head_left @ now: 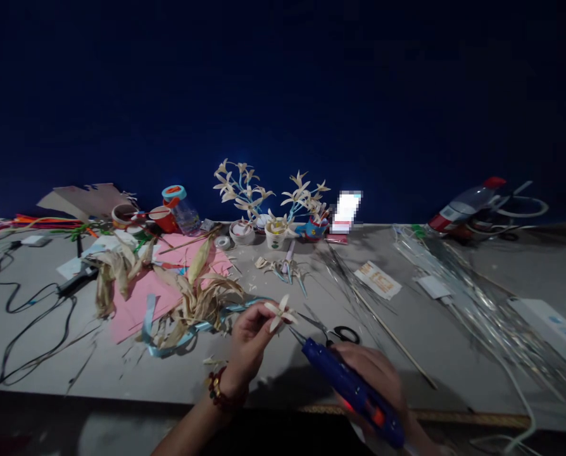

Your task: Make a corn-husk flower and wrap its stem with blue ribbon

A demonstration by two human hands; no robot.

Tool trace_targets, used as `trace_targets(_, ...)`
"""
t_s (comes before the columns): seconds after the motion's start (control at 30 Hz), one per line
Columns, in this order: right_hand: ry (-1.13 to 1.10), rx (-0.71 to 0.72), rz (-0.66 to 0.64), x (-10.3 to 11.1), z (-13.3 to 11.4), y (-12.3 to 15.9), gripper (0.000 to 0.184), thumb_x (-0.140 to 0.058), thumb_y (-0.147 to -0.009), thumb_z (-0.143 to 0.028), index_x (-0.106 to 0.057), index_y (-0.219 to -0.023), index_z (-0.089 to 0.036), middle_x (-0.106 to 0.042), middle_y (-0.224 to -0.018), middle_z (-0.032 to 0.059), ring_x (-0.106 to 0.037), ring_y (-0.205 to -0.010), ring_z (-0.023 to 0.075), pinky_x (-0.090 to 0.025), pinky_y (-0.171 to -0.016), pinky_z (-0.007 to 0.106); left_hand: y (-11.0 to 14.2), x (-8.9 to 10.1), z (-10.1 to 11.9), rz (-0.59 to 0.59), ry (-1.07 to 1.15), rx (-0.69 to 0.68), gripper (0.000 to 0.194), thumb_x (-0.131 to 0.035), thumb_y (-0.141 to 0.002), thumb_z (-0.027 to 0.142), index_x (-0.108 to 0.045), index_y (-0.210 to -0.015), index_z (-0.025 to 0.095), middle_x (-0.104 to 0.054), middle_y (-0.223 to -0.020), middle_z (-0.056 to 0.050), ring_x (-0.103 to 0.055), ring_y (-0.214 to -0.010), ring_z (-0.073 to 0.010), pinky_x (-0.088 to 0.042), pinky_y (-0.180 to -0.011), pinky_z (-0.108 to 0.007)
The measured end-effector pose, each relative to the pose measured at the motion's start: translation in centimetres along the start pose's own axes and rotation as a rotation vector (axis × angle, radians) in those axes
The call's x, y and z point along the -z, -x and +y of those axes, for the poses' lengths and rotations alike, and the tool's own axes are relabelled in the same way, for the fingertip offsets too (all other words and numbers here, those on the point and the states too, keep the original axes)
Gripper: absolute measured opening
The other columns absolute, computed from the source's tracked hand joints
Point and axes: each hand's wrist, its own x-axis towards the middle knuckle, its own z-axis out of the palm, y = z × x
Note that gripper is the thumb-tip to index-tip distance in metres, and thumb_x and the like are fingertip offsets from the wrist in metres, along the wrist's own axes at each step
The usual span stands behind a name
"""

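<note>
Between the thumb and fingers of my left hand [252,332] is a small cream flower [282,313] with narrow pointed petals. My right hand [375,373] is wrapped round a dark blue glue gun [352,389] with a glowing red-orange spot on its side. The thin nozzle points up and left, close to the flower; whether they touch I cannot tell. Black-handled scissors [345,334] lie on the table just behind the gun. Left of my left hand are dried corn husks [207,301] and a light blue ribbon [169,348].
Two potted husk-flower arrangements [276,234] stand at the back near a lit phone [347,212]. Pink paper [135,304] and black cables [7,310] lie left. Wire bundles [487,316], a thin stick [397,342] and a tipped bottle [468,202] are right.
</note>
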Motion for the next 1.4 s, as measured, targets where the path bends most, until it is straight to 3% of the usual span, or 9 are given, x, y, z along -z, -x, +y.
trace_targets(0.43,0.046,-0.052,-0.014,-0.3,-0.4,-0.8,0.023,-0.057,-0.083,-0.025,-0.059,-0.105,-0.017,-0.075,-0.09,0.011,-0.075,-0.081,0.0248,-0.059,-0.07,0.033,-0.2,-1.6,1.0,0.163,0.152,0.195,0.022,-0.082,-0.073,0.028,-0.063,-0.074,0.017,-0.071,-0.076,-0.002,-0.065,-0.079,-0.0152,-0.048,-0.083,-0.029)
trace_targets(0.7,0.051,-0.063,-0.005,-0.2,-0.3,-0.6,0.023,-0.057,-0.083,-0.024,-0.058,-0.104,-0.017,-0.075,-0.088,0.0095,-0.075,-0.081,0.0237,-0.059,-0.072,0.032,-0.3,-1.3,0.9,0.072,0.22,0.161,0.014,-0.08,-0.076,0.028,-0.072,-0.078,0.016,-0.07,-0.08,-0.003,-0.064,-0.079,-0.0147,-0.051,-0.082,-0.029)
trace_targets(1.0,-0.005,-0.04,-0.006,0.0,-0.6,-1.5,0.014,-0.053,-0.087,-0.024,-0.058,-0.1,-0.021,-0.074,-0.084,0.008,-0.075,-0.073,0.0232,-0.058,-0.065,0.03,-0.2,-1.1,0.7,0.065,0.148,0.181,0.02,-0.08,-0.074,0.035,-0.071,-0.076,0.018,-0.07,-0.077,-0.003,-0.065,-0.079,-0.018,-0.051,-0.088,-0.036)
trace_targets(1.2,0.018,-0.015,-0.002,-0.2,-0.8,-1.9,0.016,-0.052,-0.085,-0.023,-0.058,-0.099,-0.019,-0.075,-0.087,0.009,-0.075,-0.076,0.0221,-0.058,-0.066,0.029,-0.3,-1.4,1.2,0.149,0.102,0.181,0.024,-0.082,-0.072,0.033,-0.063,-0.071,0.017,-0.07,-0.075,-0.003,-0.066,-0.077,-0.0178,-0.05,-0.081,-0.032)
trace_targets(1.4,0.023,-0.028,0.021,-0.6,-0.8,-2.5,0.014,-0.052,-0.087,-0.025,-0.059,-0.098,-0.02,-0.075,-0.083,0.0092,-0.075,-0.074,0.0225,-0.059,-0.068,0.029,-0.2,-1.7,1.4,0.222,0.136,0.241,0.031,-0.087,-0.065,0.032,-0.059,-0.07,0.017,-0.071,-0.072,-0.001,-0.068,-0.078,-0.0172,-0.05,-0.085,-0.032)
